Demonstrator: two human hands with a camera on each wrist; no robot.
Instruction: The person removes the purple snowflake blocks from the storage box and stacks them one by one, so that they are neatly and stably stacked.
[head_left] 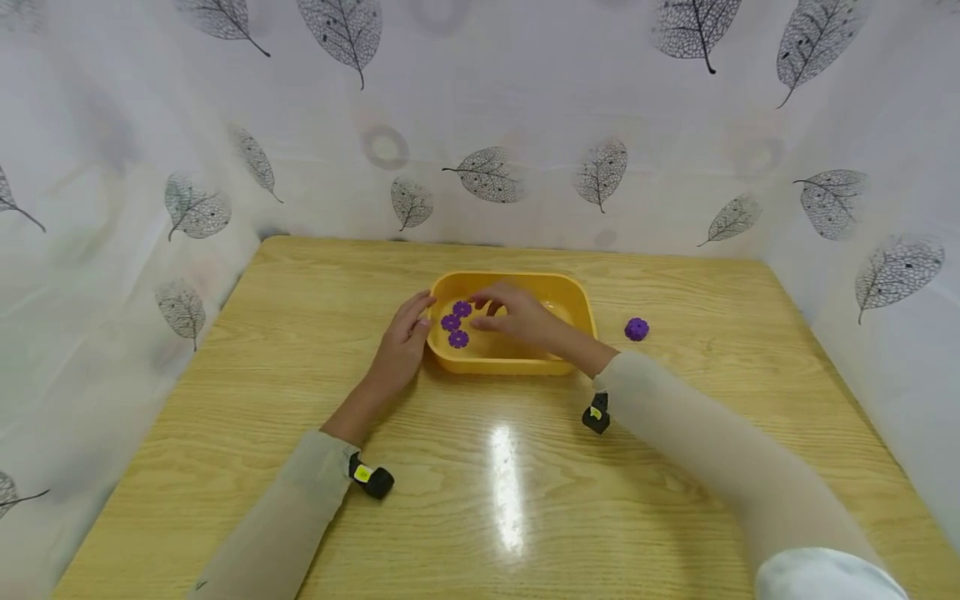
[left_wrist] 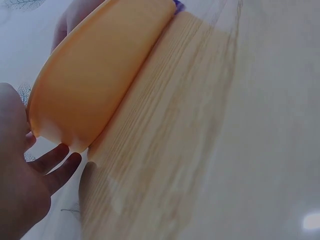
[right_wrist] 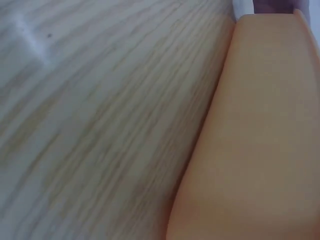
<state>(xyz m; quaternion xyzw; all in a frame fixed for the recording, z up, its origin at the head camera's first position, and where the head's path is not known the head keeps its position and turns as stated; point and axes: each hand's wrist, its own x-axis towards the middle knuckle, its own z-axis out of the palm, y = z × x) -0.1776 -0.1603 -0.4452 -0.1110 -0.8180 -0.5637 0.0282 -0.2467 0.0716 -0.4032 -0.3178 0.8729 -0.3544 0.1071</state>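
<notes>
A yellow plastic basin (head_left: pixel 495 365) stands on the wooden table. Inside it, near the left end, lie three purple flower-shaped discs (head_left: pixel 458 338). My left hand (head_left: pixel 400 350) touches the basin's left end, and the left wrist view shows its fingertips (left_wrist: pixel 73 159) at the outer wall. Reaching over the right front side, my right hand (head_left: pixel 521 317) is inside the basin, thumb and fingers parted just right of the discs with nothing visible between them. The right wrist view shows only the basin's outer side (right_wrist: pixel 255 125) and, at the top edge, part of a hand.
On the table right of the basin sits a round purple piece (head_left: pixel 637 329). A leaf-patterned white curtain (head_left: pixel 525 100) hangs behind the table (head_left: pixel 337 275) and along both sides. Each sleeve carries a small black wrist camera, on the left (head_left: pixel 371 479) and right (head_left: pixel 597 415).
</notes>
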